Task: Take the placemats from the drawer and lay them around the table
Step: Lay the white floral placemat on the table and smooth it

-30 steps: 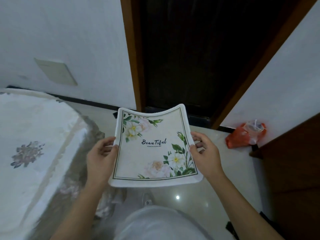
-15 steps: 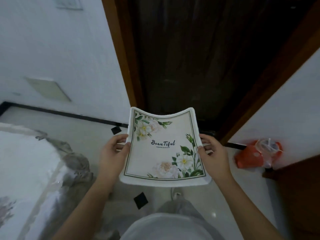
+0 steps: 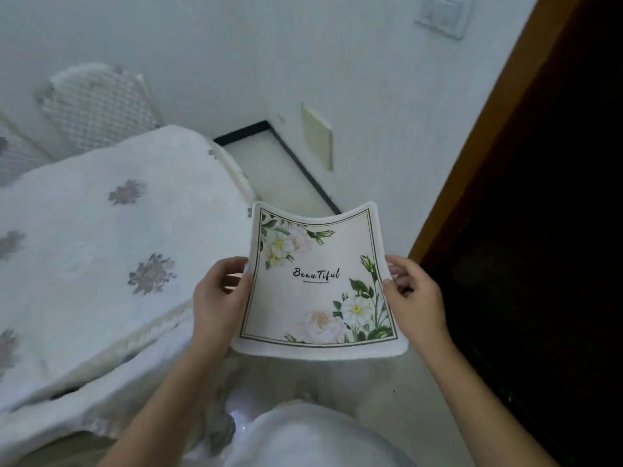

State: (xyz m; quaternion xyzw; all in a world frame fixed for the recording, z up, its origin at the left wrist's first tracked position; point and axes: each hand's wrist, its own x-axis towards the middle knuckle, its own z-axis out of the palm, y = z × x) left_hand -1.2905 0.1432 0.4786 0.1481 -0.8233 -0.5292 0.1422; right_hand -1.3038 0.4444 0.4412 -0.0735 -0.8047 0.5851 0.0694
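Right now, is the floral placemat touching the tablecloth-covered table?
Apart. In the head view the placemat is held in the air by the left hand and right hand, with floor showing between it and the table.

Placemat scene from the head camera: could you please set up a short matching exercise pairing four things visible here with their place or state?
Things:
1. placemat
2. left hand
3. table
4. doorway

Places or states:
A. dark, framed in brown wood, on the right of the view
B. grips the placemat's left edge
C. held in the air, sagging in the middle, printed side up
D. covered with a white cloth with grey flower patches, on the left of the view

Pairs: 1-C, 2-B, 3-D, 4-A
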